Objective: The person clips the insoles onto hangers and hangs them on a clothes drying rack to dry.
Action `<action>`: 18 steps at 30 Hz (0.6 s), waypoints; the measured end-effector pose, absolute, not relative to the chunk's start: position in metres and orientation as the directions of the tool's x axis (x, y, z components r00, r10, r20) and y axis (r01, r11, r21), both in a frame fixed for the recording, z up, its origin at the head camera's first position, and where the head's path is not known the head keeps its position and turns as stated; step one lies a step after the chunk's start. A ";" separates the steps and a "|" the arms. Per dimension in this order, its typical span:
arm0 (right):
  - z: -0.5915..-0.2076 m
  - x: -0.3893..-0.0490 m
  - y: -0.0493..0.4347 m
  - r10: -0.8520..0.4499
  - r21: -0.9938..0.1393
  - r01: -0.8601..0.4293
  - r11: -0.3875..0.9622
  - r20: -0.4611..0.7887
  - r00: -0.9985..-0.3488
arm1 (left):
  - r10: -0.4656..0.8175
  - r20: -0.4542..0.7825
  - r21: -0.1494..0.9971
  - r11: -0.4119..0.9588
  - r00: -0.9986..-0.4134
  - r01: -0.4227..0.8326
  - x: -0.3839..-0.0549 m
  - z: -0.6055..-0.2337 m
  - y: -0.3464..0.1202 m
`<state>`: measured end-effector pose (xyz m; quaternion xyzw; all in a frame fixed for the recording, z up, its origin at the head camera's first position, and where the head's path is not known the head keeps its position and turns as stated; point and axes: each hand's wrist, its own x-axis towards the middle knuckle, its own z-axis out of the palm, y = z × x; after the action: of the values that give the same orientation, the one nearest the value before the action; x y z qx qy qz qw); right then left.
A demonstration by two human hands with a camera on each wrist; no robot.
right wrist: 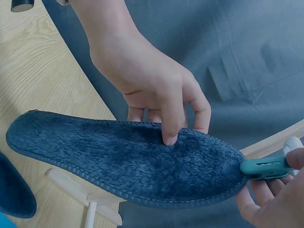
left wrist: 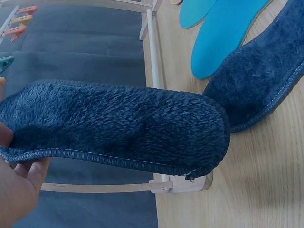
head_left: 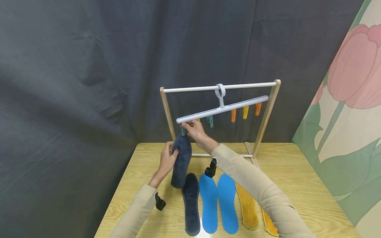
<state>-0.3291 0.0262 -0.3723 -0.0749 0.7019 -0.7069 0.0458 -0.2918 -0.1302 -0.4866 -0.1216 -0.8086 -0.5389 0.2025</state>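
Note:
A dark blue fuzzy insole [head_left: 181, 162] hangs upright under the left end of the white hanger bar [head_left: 205, 114]. My left hand [head_left: 168, 159] grips its edge, thumb on the plush face and fingers behind, as the right wrist view shows. My right hand [head_left: 196, 132] pinches a teal clip [right wrist: 266, 167] at the insole's upper end. The clip's tip overlaps the insole's rim. In the left wrist view the insole [left wrist: 118, 126] spans the frame, its lower end free. A second dark blue insole [head_left: 191, 205] lies on the table just below.
Two blue insoles [head_left: 209, 205] and two yellow-orange insoles [head_left: 247, 208] lie in a row to the right. The hanger hangs tilted from a wooden rack [head_left: 268, 115], with orange clips [head_left: 233, 115], a yellow clip [head_left: 245, 112] and another teal clip [head_left: 210, 121]. A dark curtain [head_left: 89, 82] stands behind.

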 end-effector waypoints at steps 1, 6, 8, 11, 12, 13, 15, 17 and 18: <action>-0.372 -0.329 0.026 -0.168 -0.999 -0.040 -0.007 0.041 -0.985 | -0.024 0.457 0.824 0.389 -0.889 0.413 -0.292 -0.486 -0.130; -0.372 -0.329 0.027 -0.154 -1.000 -0.031 0.000 0.031 -0.988 | -0.030 0.449 0.835 0.371 -0.893 0.407 -0.294 -0.483 -0.129; -0.373 -0.329 0.026 -0.152 -1.000 -0.031 0.001 0.031 -0.988 | -0.033 0.449 0.838 0.362 -0.893 0.409 -0.295 -0.483 -0.128; -0.374 -0.329 0.026 -0.151 -0.999 -0.037 0.006 0.036 -0.988 | -0.037 0.446 0.845 0.348 -0.894 0.407 -0.296 -0.483 -0.128; -0.375 -0.329 0.026 -0.152 -0.999 -0.039 0.006 0.037 -0.988 | -0.039 0.446 0.847 0.342 -0.894 0.407 -0.296 -0.483 -0.128; -0.375 -0.329 0.026 -0.151 -0.999 -0.039 0.008 0.038 -0.988 | -0.040 0.447 0.847 0.339 -0.894 0.409 -0.296 -0.483 -0.128; -0.374 -0.329 0.026 -0.148 -0.999 -0.043 0.010 0.041 -0.988 | -0.040 0.447 0.850 0.329 -0.894 0.411 -0.296 -0.482 -0.127; -0.374 -0.329 0.026 -0.147 -0.999 -0.048 0.010 0.046 -0.988 | -0.037 0.449 0.852 0.319 -0.893 0.415 -0.296 -0.481 -0.127; -0.374 -0.329 0.026 -0.147 -0.999 -0.050 0.011 0.048 -0.988 | -0.035 0.450 0.852 0.314 -0.892 0.418 -0.296 -0.480 -0.127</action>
<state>-0.3289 0.0260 -0.3736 -0.0693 0.7100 -0.6999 0.0343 -0.2956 -0.1268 -0.4804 -0.1220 -0.7861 -0.5729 0.1976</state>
